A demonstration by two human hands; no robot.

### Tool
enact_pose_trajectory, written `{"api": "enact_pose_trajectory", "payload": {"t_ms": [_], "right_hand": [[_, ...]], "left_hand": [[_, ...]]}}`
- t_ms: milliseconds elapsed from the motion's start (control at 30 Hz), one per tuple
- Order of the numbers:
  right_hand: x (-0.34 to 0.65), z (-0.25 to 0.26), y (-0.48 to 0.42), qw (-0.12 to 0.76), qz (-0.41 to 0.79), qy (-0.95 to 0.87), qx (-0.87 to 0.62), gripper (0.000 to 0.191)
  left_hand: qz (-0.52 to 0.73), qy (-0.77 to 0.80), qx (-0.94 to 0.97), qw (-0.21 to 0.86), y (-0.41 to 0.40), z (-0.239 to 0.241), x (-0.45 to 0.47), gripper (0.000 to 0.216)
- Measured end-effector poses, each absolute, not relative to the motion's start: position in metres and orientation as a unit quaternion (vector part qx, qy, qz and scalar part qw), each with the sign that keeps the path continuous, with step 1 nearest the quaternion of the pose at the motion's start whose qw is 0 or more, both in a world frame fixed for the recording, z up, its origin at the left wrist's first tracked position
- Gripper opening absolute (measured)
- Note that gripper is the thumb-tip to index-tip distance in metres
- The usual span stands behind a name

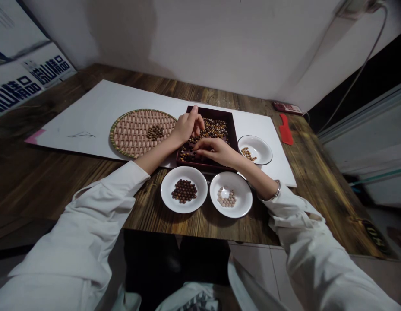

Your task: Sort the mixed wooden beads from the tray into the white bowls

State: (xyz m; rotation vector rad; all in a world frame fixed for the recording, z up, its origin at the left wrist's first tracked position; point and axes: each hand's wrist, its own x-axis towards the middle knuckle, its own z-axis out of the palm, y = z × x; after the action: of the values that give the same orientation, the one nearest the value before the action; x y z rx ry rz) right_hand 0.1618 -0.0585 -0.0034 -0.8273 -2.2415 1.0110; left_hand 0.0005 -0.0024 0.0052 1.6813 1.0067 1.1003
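Head camera looks down on both hands at work over the dark red square tray point(233, 125), which sits on the white sheet just past the two near bowls, filled with mixed brown, tan and dark round beads point(216, 126). Left hand point(186, 126) hovers over the tray's far left corner, fingers curled in and bunched towards the thumb, one fingertip poking up; too small to tell whether a bead is pinched there. Right hand point(217, 151) lies low across the near side of the tray, fingers stretched out leftward and close together, tips down among the beads, and again I cannot tell if anything is nipped between them. A silver bracelet point(277, 190) shows at the right wrist, and both arms wear white sleeves. Near the person, side by side, stand a white round bowl of dark brown beads point(168, 183) and a white round bowl of pale beads point(246, 199). Right of the tray sits a third white bowl with a few tan beads point(265, 147). Left of the tray lies a round woven basket plate point(132, 129) holding a small heap of brown beads point(155, 131). All of it rests on a large white sheet point(90, 114) over a dark wooden table point(51, 181), with a flat red tool point(286, 129) at the far right.
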Motion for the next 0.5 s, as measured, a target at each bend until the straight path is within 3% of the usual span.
{"api": "enact_pose_trajectory", "payload": {"t_ms": [300,500], "right_hand": [[0.1596,0.0005,-0.0644,0.289,0.502,-0.757,-0.303,0.011],[0.1597,0.0042,-0.0654,0.284,0.516,-0.753,-0.292,0.018]], "left_hand": [[0.442,0.399,0.682,0.424,-0.0018,0.0032,0.0002,0.078],[0.436,0.401,0.695,0.408,-0.0035,0.0045,0.0003,0.075]]}}
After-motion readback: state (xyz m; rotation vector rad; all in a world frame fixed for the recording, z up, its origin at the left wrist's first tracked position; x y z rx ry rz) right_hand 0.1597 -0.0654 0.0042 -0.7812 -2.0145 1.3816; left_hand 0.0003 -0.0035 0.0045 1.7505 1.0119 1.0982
